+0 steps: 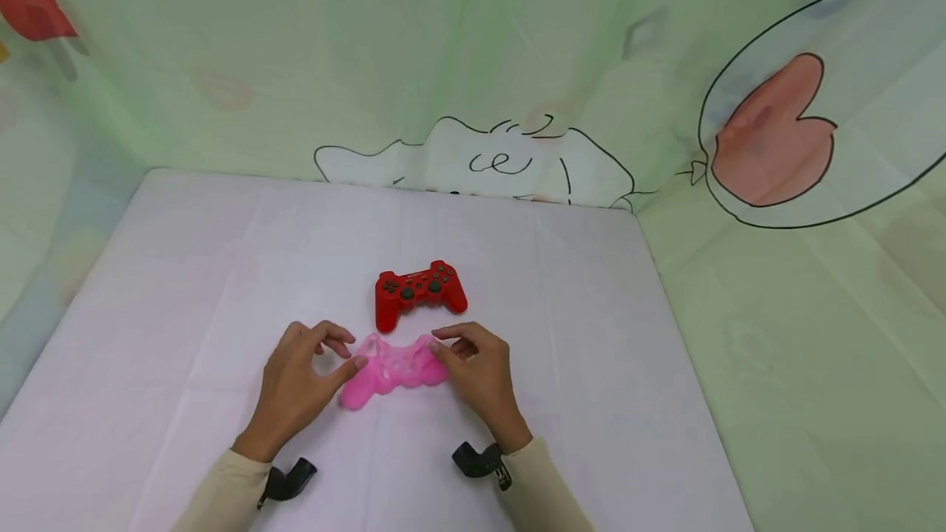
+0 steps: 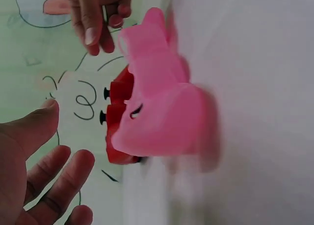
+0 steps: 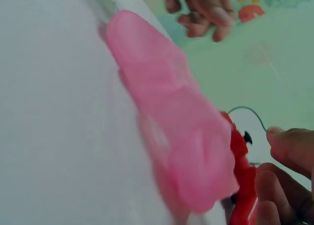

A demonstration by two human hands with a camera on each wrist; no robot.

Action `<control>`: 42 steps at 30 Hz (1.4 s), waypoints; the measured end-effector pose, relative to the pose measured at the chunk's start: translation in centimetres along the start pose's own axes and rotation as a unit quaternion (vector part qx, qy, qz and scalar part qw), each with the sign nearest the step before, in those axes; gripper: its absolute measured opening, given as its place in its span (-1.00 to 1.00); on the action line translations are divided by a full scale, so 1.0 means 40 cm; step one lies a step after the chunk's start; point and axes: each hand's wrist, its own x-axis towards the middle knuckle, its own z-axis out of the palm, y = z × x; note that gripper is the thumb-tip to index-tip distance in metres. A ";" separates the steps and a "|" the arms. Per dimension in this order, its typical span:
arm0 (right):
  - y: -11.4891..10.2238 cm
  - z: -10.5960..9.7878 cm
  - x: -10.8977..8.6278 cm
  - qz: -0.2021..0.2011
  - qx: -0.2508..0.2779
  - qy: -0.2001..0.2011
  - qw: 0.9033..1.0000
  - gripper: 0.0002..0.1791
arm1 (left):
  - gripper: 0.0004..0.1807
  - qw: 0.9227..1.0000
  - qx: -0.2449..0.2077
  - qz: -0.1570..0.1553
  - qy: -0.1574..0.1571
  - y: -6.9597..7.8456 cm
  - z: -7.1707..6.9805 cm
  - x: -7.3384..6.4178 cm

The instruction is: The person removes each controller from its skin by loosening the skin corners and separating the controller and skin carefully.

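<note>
A pink, soft-looking controller cover lies on the white tabletop, with cut-out holes in its upper side. The red game controller sits just beyond it, its black sticks and buttons facing up. At the cover's left end hovers my left hand, thumb and fingers spread apart and holding nothing. My right hand is over the right end, fingers loosely bent. Its thumb overlaps the cover in the head view, while the right wrist view shows a gap between thumb and cover.
The white tabletop stretches around both things. Behind it hangs a green cloth with line drawings, and more cloth rises at the sides. A black wrist camera sits by the left sleeve, another black camera by the right.
</note>
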 end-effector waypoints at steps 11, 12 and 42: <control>0.039 0.013 -0.098 0.160 -0.055 0.036 0.985 -0.72 | -0.70 0.988 -0.003 0.078 -0.136 0.058 0.092 0.140; 0.040 0.018 -0.104 0.164 -0.060 0.032 0.984 -0.71 | -0.69 0.986 0.011 0.086 -0.144 0.060 0.100 0.144; 0.032 0.015 -0.154 0.179 -0.031 0.094 0.979 -0.75 | -0.75 0.986 0.034 0.099 -0.131 0.095 0.169 0.162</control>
